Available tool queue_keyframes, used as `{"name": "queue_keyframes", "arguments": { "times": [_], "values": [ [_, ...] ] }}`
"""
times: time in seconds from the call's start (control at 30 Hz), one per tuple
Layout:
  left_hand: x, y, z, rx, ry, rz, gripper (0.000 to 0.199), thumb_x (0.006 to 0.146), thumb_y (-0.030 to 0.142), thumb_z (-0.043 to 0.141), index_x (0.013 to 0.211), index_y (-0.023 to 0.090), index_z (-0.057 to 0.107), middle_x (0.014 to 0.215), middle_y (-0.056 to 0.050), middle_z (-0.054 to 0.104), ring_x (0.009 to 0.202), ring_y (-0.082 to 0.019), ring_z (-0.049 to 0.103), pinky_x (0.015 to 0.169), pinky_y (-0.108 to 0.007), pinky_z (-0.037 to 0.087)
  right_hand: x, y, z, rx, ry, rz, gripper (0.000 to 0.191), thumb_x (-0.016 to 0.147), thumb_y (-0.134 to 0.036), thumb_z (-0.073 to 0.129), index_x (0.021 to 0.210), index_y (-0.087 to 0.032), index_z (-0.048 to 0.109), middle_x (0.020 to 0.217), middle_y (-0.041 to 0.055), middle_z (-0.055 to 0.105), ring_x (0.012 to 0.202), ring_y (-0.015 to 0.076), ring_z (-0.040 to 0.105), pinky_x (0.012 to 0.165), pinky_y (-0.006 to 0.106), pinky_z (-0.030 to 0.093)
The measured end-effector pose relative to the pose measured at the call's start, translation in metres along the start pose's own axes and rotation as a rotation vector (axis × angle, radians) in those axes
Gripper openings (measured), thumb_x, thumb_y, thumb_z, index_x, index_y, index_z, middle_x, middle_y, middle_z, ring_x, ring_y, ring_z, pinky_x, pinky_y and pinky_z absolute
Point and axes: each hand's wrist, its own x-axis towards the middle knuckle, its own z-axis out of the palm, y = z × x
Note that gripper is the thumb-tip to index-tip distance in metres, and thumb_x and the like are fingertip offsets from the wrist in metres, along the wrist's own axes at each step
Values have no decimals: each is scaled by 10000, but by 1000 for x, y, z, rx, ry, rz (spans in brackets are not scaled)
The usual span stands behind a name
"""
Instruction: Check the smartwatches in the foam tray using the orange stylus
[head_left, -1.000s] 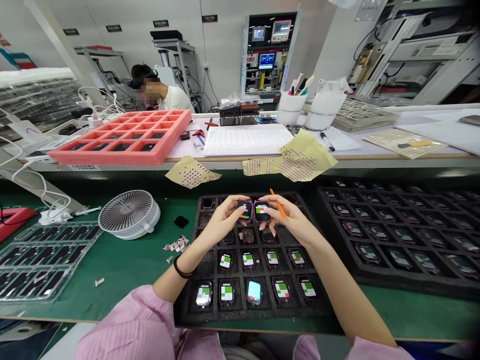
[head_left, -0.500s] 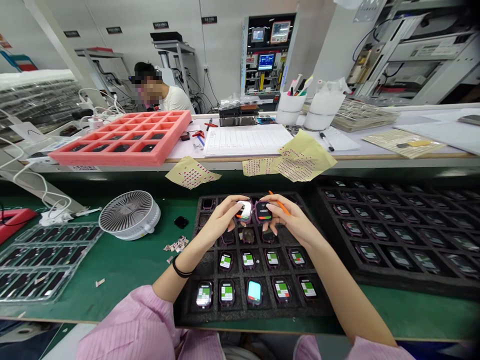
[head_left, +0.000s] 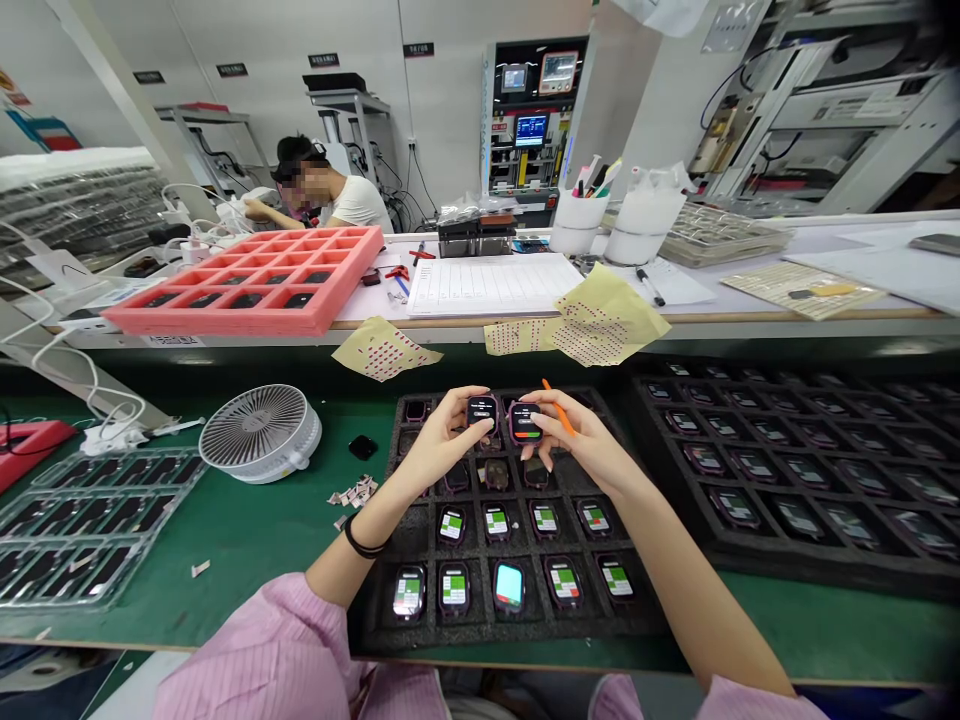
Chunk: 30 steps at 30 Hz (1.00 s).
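Observation:
My left hand [head_left: 448, 432] holds a square watch [head_left: 482, 412] with a dark screen, its thumb lying on the lower part of the glass. Beside it my right hand [head_left: 574, 432] grips a second watch [head_left: 526, 424], whose dark screen has an orange and green strip at the bottom. An orange pen-like stick [head_left: 558, 405] is also tucked in the right hand. Both watches are held above a black foam tray [head_left: 517, 628]. In its lower two rows lie several watches with lit green and white screens, and one watch [head_left: 509, 585] shows cyan.
A second black tray [head_left: 720, 545] of watches is on the right. On the left are a white fan [head_left: 260, 432], a loose black watch part [head_left: 362, 446], small scraps [head_left: 354, 494] and clear trays [head_left: 90, 525]. A pink foam tray [head_left: 247, 318] is on the shelf; a person [head_left: 356, 200] sits behind.
The left watch's screen has gone from bright white to dark with text. My left thumb has moved down and right on it. The person behind now has an arm stretched out.

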Motion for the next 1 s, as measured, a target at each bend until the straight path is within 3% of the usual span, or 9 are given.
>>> {"name": "queue_keyframes", "arguments": {
  "times": [0.23, 0.33, 0.47, 0.83, 1.0],
  "values": [
    [1, -2, -1, 18, 9, 5, 465, 792, 333, 682, 1192, 179, 503, 1106, -83, 598, 914, -150, 589, 738, -236, 504, 0, 1, -1, -45, -39, -29, 382, 796, -394, 689, 1096, -215, 535, 1026, 62, 579, 652, 157, 687, 416, 211, 493],
    [1, 1, 0, 7, 18, -6, 425, 836, 389, 621, 1187, 179, 507, 1048, -73, 602, 808, -124, 589, 579, -183, 462, -2, -3, 0, -61, -60, -19, 386, 795, -364, 696, 1108, -220, 522, 1027, 58, 573, 671, 151, 686, 437, 212, 500],
    [0, 7, 1, 33, 25, -41, 411, 872, 423, 561, 1201, 183, 508, 999, -64, 589, 688, -93, 567, 409, -150, 306, -3, -6, 0, -84, -68, -22, 397, 794, -344, 699, 1125, -228, 513, 1015, 55, 574, 686, 154, 683, 454, 223, 510],
    [-1, 10, 1, 40, 18, -21, 372, 855, 419, 578, 1134, 174, 554, 916, -35, 590, 549, -44, 420, 422, -164, 302, -2, -2, -1, -70, -24, -15, 371, 805, -404, 672, 1091, -208, 538, 1085, 82, 572, 624, 136, 672, 415, 212, 478],
    [-1, 12, 1, 51, 46, -43, 394, 868, 461, 545, 1125, 164, 576, 795, -10, 562, 502, -48, 421, 403, -181, 266, 1, 1, 0, -63, 46, -13, 358, 767, -388, 710, 1025, -195, 554, 942, 34, 603, 512, 97, 631, 374, 190, 413]
  ]
}}
